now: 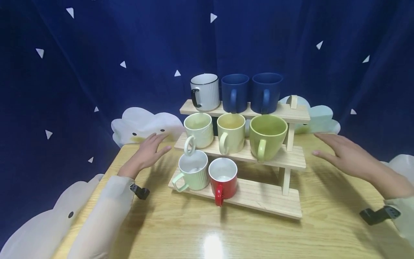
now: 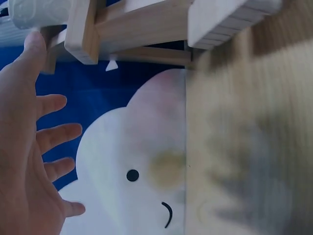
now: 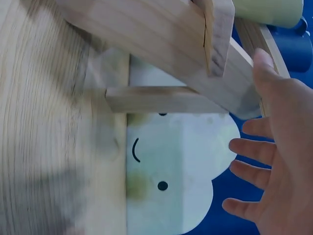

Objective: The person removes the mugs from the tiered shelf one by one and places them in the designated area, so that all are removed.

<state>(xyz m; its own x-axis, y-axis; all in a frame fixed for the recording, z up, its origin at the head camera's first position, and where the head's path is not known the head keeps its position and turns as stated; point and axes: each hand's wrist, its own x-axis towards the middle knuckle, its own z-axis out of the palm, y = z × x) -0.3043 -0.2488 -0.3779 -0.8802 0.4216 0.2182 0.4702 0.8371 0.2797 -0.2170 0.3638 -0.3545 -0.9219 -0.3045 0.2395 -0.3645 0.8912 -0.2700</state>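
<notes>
A three-tier wooden rack [image 1: 268,199] holds several mugs. On its top tier are a white mug with a black handle [image 1: 207,92] and two navy mugs [image 1: 235,94]. The middle tier bears a pale mug [image 1: 202,132], a cream-yellow mug [image 1: 233,133] and a green mug [image 1: 270,135]; the bottom one, a pale green mug [image 1: 196,172] and a red mug [image 1: 227,183]. My left hand [image 1: 146,153], fingers spread, is held left of the rack, holding nothing. To the right of the rack my right hand [image 1: 350,156] is likewise spread and empty, apart from the wood.
The rack stands on a light wooden table [image 1: 174,233]. Behind the table hangs a dark blue curtain [image 1: 145,43] with white triangles. Cloud-shaped pale panels with faces [image 1: 147,124] line the table's back and left edges.
</notes>
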